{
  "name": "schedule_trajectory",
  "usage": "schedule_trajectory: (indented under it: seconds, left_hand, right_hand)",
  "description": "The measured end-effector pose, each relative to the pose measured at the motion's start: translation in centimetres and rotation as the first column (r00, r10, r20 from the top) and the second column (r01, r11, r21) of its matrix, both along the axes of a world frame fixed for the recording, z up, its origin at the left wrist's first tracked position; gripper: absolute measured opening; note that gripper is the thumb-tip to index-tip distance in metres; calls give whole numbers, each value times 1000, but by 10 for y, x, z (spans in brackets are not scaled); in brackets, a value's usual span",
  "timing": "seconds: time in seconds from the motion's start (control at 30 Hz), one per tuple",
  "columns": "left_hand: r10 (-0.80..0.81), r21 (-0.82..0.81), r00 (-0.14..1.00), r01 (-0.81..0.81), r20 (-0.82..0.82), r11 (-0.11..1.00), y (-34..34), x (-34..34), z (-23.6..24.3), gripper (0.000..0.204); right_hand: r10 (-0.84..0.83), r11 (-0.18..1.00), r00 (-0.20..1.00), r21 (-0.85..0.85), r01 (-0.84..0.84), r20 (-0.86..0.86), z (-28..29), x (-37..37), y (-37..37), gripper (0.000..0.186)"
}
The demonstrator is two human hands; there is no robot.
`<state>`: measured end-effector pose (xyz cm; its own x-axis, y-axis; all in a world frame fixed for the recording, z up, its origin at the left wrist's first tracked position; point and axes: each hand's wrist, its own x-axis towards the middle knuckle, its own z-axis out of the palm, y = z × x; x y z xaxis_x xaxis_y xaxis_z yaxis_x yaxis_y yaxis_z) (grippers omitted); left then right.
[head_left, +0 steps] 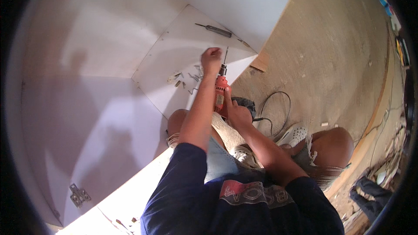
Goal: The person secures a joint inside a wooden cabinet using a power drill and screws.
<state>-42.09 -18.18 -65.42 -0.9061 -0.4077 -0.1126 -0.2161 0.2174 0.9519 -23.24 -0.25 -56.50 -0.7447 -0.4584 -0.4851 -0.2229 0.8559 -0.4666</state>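
Navy shirt [244, 217] up close; right hand [238, 112], fingers wrapped round the drill [221, 92], its body across the front edge of the panel [180, 56]! Left hand [211, 58] beside the bit [226, 55], fingers curled, can't tell if they're holding anything. Floor [300, 56] stretches away rightward.

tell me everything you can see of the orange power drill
The orange, plastic-looking power drill has dark vent slots, a pale label and a dark, metallic-looking chuck holding a long, thin bit. It points away from the person, its bit seen against the flat white panel. The right hand holds its rear, hiding the handle; the left forearm overlaps its left edge in view. Whether it is running cannot be told.
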Motion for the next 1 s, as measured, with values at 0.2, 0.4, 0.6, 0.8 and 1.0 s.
schedule_trajectory:
  seconds: [0.2,0.4,0.6,0.8,1.0]
  left_hand:
    - [183,-185,983,-180,-1,966,69,-11,16,20]
    - [191,-286,981,-173,36,943,64,-18,30,24]
    - [57,-318,998,-47,22,947,62,-21,27,24]
    - [-8,-486,1000,11,8,874,57,-21,22,26]
    - [7,-399,1000,0,16,917,62,-16,28,31]
  right_hand:
    - [-8,999,999,45,6,41,-7,-6,2,103]
    - [55,995,996,75,-60,63,-2,-9,5,98]
    - [38,998,999,40,-39,23,4,-6,4,102]
    - [41,999,999,26,-42,27,3,-6,4,105]
    - [-33,999,995,-26,31,-94,-7,0,1,114]
